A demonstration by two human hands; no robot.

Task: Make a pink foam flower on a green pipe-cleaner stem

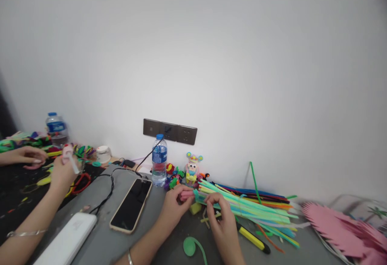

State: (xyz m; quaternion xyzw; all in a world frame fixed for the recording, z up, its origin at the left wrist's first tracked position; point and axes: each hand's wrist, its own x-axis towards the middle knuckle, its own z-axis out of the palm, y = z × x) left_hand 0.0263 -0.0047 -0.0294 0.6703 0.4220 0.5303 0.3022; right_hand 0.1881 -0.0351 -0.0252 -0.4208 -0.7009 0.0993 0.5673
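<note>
My left hand (174, 206) is closed round a small pink piece (186, 194) with a teal band (196, 195) at its right end. Just to the right, my right hand (220, 210) is closed in a pinch by the teal end; what its fingertips hold, if anything, is too small to make out. Behind both hands lies a bundle of long pastel pipe cleaners (256, 206). In front, a green coil with a loose tail (189, 246) rests on the grey table (169, 243). A yellow-and-black utility knife (252, 239) lies right of my right hand.
A phone (131, 204), white power bank (68, 237) and cables are at left. A water bottle (159, 162) and small figurine (192, 170) stand by the wall. Pink jagged sheets (335, 228) lie at right. At far left, a co-worker's hands (62, 172) handle something pink.
</note>
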